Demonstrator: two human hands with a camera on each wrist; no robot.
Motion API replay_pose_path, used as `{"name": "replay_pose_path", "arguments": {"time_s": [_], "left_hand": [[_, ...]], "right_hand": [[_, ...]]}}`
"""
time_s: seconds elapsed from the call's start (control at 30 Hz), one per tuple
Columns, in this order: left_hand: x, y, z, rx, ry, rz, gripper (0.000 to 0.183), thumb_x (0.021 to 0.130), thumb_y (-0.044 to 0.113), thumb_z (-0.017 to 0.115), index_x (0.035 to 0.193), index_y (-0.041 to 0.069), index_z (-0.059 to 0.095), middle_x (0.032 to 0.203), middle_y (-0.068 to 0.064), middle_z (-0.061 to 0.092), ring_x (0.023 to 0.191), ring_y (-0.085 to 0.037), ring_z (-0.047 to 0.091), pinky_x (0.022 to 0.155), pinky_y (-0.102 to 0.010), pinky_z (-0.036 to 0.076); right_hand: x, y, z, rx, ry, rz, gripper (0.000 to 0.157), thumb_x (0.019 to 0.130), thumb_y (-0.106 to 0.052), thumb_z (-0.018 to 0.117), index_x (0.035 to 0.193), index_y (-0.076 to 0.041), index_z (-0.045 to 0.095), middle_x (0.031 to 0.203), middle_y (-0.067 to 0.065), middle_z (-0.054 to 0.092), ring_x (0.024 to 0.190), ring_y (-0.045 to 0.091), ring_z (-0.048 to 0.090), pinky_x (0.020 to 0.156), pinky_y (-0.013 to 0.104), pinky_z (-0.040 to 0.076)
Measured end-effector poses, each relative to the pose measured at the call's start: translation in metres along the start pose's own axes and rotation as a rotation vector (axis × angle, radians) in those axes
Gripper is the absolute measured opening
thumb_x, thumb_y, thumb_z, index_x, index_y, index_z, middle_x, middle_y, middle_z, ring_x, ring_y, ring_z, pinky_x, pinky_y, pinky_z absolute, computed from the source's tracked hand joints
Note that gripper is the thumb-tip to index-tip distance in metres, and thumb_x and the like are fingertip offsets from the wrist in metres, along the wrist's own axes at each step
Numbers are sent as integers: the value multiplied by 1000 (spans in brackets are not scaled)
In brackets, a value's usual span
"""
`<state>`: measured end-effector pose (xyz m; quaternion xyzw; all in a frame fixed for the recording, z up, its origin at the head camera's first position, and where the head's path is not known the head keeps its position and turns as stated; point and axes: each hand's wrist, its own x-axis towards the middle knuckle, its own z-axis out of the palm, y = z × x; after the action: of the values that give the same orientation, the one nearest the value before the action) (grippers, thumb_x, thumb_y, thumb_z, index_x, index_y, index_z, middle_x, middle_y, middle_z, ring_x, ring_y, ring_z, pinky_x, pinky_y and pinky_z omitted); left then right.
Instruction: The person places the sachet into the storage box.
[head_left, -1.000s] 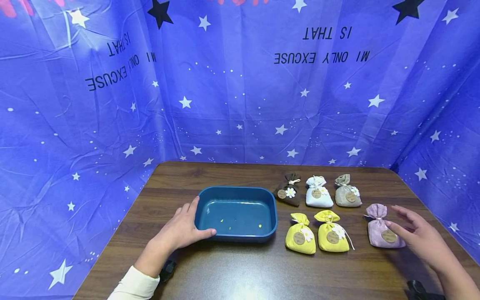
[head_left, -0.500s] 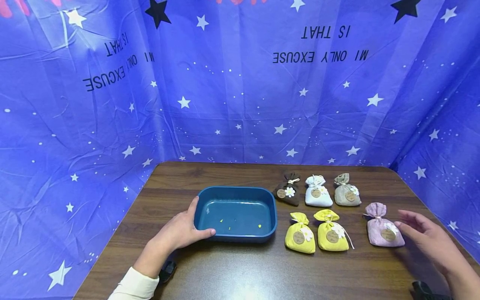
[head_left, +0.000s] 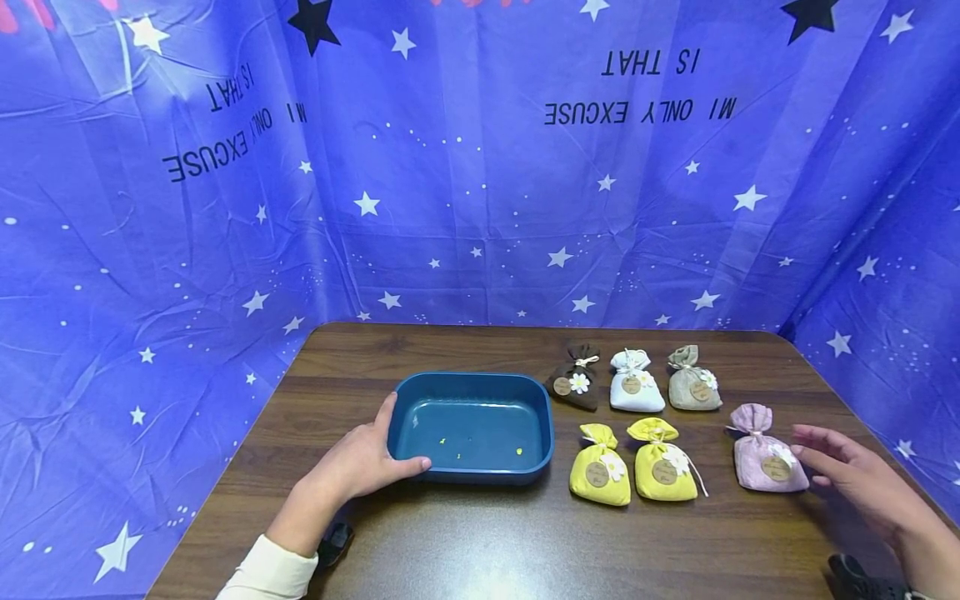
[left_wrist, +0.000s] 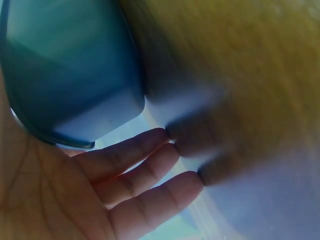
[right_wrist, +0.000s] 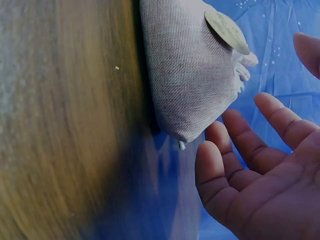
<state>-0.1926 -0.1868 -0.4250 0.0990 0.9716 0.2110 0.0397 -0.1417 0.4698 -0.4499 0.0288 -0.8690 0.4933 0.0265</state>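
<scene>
My left hand [head_left: 365, 456] rests against the left end of a dark blue rectangular basin [head_left: 480, 477], thumb along its near edge and index finger at the far left corner. In the left wrist view its other fingers [left_wrist: 157, 200] lie fairly straight beside the basin wall [left_wrist: 107, 112]. My right hand [head_left: 862, 483] is just right of a lilac drawstring sachet [head_left: 756, 463] with a round tag and white flower. In the right wrist view the fingers are spread and loosely bent, tips close to the bottom of the sachet [right_wrist: 187, 75], gripping nothing.
Two yellow sachets [head_left: 600, 479] lie between the basin and the lilac one. Behind them stand a dark brown sachet [head_left: 576, 392], a white sachet [head_left: 633, 387] and a beige sachet [head_left: 693, 392]. Blue star-printed cloth [head_left: 480, 208] hangs behind the wooden table [head_left: 420, 542].
My right hand has drawn back slightly to the right from the lilac sachet, whose white flower now shows. The left hand and basin stay in place.
</scene>
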Motion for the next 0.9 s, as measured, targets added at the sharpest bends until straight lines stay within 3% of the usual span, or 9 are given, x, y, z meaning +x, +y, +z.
{"name": "replay_pose_path", "arguments": {"time_s": [0.33, 0.47, 0.57, 0.63, 0.7, 0.9], "left_hand": [[-1, 0, 0, -5, -2, -7, 125, 71, 74, 71, 158, 5, 13, 114, -26, 65, 104, -35, 65, 90, -52, 50], [0, 0, 0, -3, -2, -9, 125, 71, 74, 71, 158, 5, 14, 115, -26, 65, 105, -36, 64, 90, -52, 49], [0, 0, 0, 0, -1, -9, 126, 70, 76, 70, 158, 5, 14, 115, -25, 65, 104, -35, 64, 89, -52, 50], [0, 0, 0, 0, 1, -8, 126, 70, 77, 70, 158, 6, 14, 114, -25, 66, 103, -35, 65, 89, -52, 50], [0, 0, 1, 1, 3, -7, 126, 70, 77, 70, 158, 6, 14, 114, -25, 66, 103, -35, 65, 88, -52, 50], [-1, 0, 0, 1, 2, -6, 125, 71, 74, 72, 158, 4, 14, 115, -26, 65, 105, -36, 64, 90, -52, 49]], "right_hand": [[5, 7, -2, 61, -63, 19, 44, 103, -6, 50, 111, -49, 52, 108, -31, 55, 93, -9, 54, 68, 26, 50], [6, 7, -2, 56, -87, 67, 38, 103, -8, 51, 112, -45, 54, 107, -33, 53, 93, -9, 53, 69, 26, 50], [7, 4, -2, -15, -111, 121, 25, 104, -15, 52, 129, -16, 56, 106, -31, 51, 92, -11, 50, 70, 27, 50], [8, 3, -1, -69, -125, 131, 39, 104, -18, 52, 135, 6, 46, 106, -30, 49, 92, -11, 49, 71, 27, 49], [9, 3, 0, -103, -130, 127, 49, 104, -20, 52, 135, 17, 37, 106, -30, 49, 92, -11, 49, 70, 28, 48], [9, 6, 1, -86, -132, 110, 33, 103, -20, 55, 132, -3, 53, 106, -31, 52, 93, -6, 51, 70, 28, 46]]}}
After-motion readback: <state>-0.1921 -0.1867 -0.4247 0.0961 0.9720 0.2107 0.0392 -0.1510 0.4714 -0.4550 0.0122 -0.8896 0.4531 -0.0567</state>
